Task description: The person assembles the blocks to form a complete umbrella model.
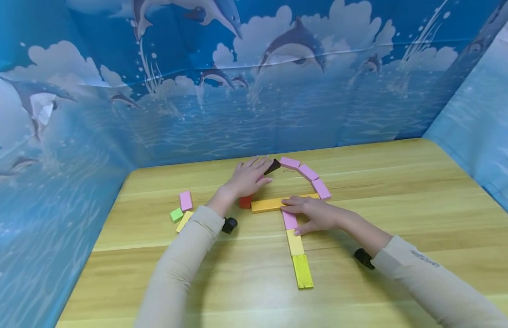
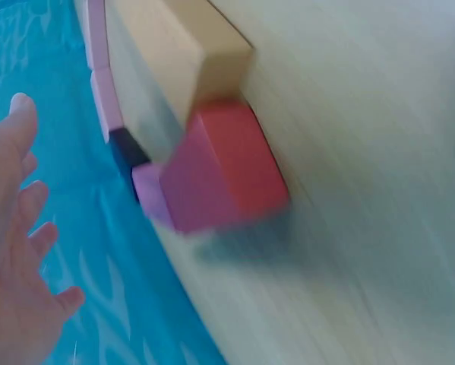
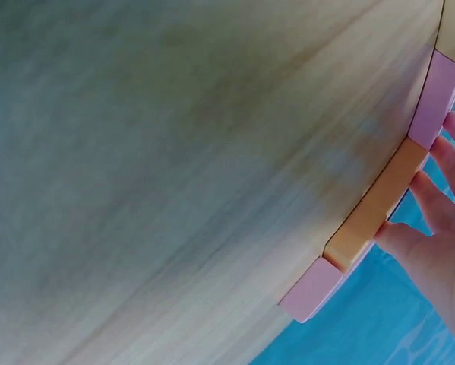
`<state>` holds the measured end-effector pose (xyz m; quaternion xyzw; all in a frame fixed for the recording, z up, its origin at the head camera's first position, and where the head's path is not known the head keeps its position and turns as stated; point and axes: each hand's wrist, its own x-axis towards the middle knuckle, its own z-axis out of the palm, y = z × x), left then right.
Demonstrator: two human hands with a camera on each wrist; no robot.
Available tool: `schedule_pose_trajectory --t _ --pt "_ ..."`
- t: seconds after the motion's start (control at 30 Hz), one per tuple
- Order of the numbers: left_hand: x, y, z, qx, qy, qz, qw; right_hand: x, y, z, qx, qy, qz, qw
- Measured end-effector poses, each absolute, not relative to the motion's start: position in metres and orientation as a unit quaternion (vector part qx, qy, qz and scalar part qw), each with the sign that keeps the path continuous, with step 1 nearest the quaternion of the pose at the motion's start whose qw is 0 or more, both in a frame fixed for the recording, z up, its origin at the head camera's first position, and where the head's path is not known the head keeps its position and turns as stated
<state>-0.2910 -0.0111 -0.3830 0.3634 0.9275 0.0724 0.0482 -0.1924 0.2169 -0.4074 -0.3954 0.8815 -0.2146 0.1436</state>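
In the head view my left hand [image 1: 249,175] reaches over the left side of an arch of blocks, fingers straight, beside a black block [image 1: 272,167]. A red block [image 1: 245,202] lies below its wrist. In the left wrist view the hand [image 2: 18,236] is apart from the red block [image 2: 246,163], the small pink block [image 2: 153,196] and the black block [image 2: 127,152]. My right hand [image 1: 315,214] rests with spread fingers on the long orange bar [image 1: 267,206] and the pink block [image 1: 289,220] under it. In the right wrist view its fingertips touch the orange bar [image 3: 375,201].
Several pink blocks [image 1: 308,172] curve along the arch's right side. A pale yellow block [image 1: 295,242] and a bright yellow block [image 1: 303,272] continue the stem downward. Left of the arch lie a loose pink block [image 1: 186,201], a green block [image 1: 177,215] and a yellow block [image 1: 184,222].
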Motion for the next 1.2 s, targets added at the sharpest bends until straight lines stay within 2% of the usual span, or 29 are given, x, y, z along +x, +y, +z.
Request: schedule_pose_trajectory --t 0.47,0.63,0.93,1.2 --pt "-0.242 -0.135 -0.376 0.330 0.937 0.113 -0.025 -0.194 0.214 -0.405 -0.398 0.878 -0.220 0.148" --pt "-0.224 -0.171 -0.378 0.297 0.945 0.133 -0.023 -0.192 0.216 -0.405 -0.397 0.879 -0.220 0.149" --pt "-0.199 -0.213 -0.385 0.241 0.960 0.141 -0.014 -0.192 0.217 -0.402 -0.389 0.882 -0.219 0.153" --pt "-0.187 -0.228 -0.398 0.230 0.960 0.157 -0.016 -0.192 0.215 -0.402 -0.389 0.881 -0.219 0.158"
